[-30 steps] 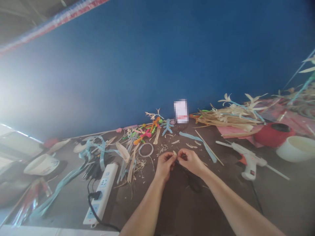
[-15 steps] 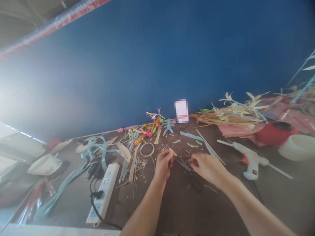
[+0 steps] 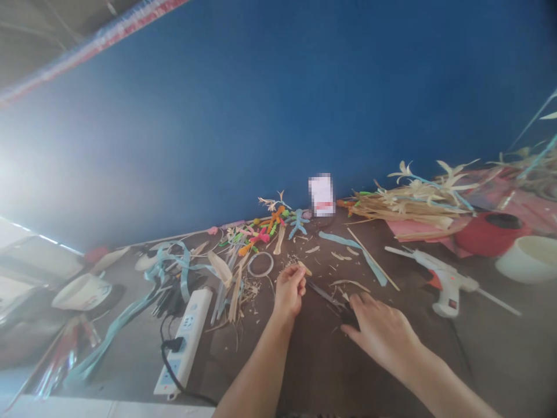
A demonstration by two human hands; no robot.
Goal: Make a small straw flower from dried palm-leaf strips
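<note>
Two bare hands are at work above the dark surface (image 3: 322, 371). The left hand (image 3: 288, 291) is closed in a pinch on a small pale piece (image 3: 306, 269), whose tip shows beyond the fingers; a fingertip hold like this probably suits something so slight and leaves its end free. The right hand (image 3: 385, 331) is beside the handles of the scissors (image 3: 324, 295), fingers reaching over them and thumb apart; whether it grips them, I cannot tell. The blades point toward the left hand, which likely keeps the handles convenient for the right.

Pale scraps (image 3: 312, 250) lie ahead of the hands, near enough, I would judge, to be offcuts. Left of the left hand are a ring (image 3: 249, 265), a power strip (image 3: 187, 337) and loose blue ribbon (image 3: 117, 328). Beyond the right hand is a blue strip (image 3: 337, 238). Farther right, the glue gun (image 3: 448, 278) lies on its side, its nozzle toward the hands, perhaps for easy reach. Past it sit a red pot (image 3: 489, 235) and a white cup (image 3: 528, 259); dried leaves (image 3: 409, 210) are heaped behind.

Colourful figures (image 3: 274, 220) line the back, ahead of the left hand, under a plain blue wall (image 3: 278, 116). Pale light washes in from the far left.
</note>
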